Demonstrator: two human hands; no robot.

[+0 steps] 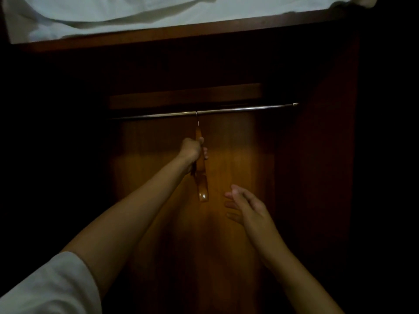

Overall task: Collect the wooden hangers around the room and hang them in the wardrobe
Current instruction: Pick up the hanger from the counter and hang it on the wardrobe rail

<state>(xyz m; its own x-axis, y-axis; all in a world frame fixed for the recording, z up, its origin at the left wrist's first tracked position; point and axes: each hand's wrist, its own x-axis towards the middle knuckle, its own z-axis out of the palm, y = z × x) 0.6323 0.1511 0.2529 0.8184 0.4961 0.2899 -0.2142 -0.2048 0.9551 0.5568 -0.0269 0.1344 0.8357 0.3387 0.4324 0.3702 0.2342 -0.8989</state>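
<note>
A glossy brown wooden hanger [202, 186] hangs edge-on inside the dark wardrobe, its metal hook over the chrome rail [238, 109]. My left hand [192, 152] is stretched out and closed around the hanger's upper part, just below the hook. My right hand [246, 206] floats lower and to the right of the hanger, fingers spread, holding nothing and not touching it. The hanger's far arm is hidden behind my left hand.
The wardrobe's wooden back panel [238, 166] is lit in the middle and dark at both sides. A shelf board [181, 35] runs above the rail with pale folded bedding [158, 12] on it. The right side wall [328, 143] stands close to the rail's end.
</note>
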